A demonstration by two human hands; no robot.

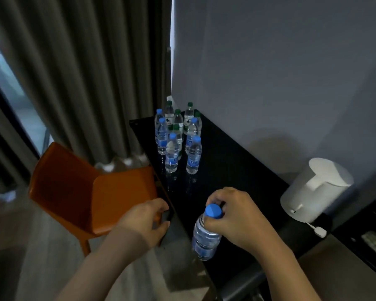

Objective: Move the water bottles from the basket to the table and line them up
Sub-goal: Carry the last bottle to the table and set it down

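Gripped a bottle [204, 237] by its neck with the right hand [232, 216], fingers curled round it, over the near end of the table [226, 170]. Had the left hand [148, 216] at the table's left edge, fingers curled, grip not possible to tell. Saw a chair [85, 192] left of the table and a kettle [313, 190] at its right side. Found more bottles [178, 137] upright in a cluster at the table's far end, blue-capped and green-capped.
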